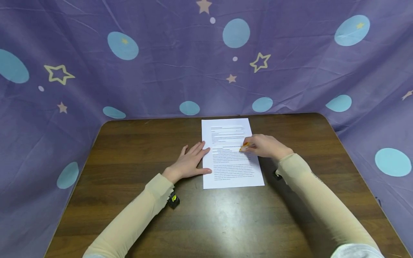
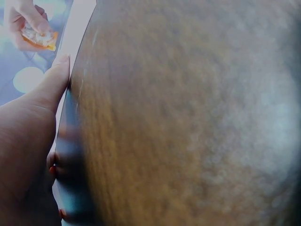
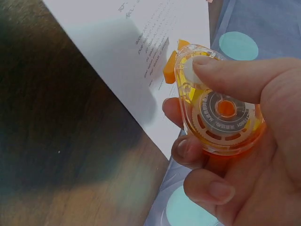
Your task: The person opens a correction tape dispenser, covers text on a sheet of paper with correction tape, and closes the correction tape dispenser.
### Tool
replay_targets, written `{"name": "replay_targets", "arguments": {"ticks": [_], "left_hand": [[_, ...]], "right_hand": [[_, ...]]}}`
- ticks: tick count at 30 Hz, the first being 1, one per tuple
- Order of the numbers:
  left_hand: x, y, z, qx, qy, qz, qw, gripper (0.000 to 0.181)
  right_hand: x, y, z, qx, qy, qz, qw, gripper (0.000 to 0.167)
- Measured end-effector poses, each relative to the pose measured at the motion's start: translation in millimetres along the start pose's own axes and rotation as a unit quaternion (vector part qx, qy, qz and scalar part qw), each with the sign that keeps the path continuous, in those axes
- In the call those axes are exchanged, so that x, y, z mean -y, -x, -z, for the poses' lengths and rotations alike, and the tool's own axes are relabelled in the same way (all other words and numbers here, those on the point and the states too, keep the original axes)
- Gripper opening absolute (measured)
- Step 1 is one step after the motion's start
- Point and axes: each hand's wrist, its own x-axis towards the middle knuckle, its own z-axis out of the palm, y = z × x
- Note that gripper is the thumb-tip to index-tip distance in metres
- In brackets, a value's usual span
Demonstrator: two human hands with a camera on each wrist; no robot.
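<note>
From the head view I see the printed sheet [image 1: 226, 157] lying by the table's [image 1: 135, 150] far edge, about midway between the far corners. My left hand [image 1: 188, 165] is spread flat over the sheet's left margin, probably as an anchor against sliding. My right hand [image 1: 266, 146] pinches the orange correction tape dispenser [image 3: 214, 122], thumb on its near face, fingers curled behind. Dispenser sits over the sheet's right half; I read that grip as leaving the tip free. Can't tell if tip touches paper.
</note>
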Motion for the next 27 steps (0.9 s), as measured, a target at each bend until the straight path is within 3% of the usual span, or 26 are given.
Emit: {"name": "replay_targets", "arguments": {"ticks": [16,27], "left_hand": [[-0.2,1.8,1.2,-0.007,0.001,-0.010,0.9999,0.097],[-5.4,4.0,5.7,0.007,-0.004,0.000,1.0000,0.096]], "right_hand": [[-13.6,12.4,0.4,-0.009,-0.010,-0.018,0.9997,0.016],[-16.6,16.6,0.1,-0.008,-0.001,-0.014,0.9999,0.016]]}}
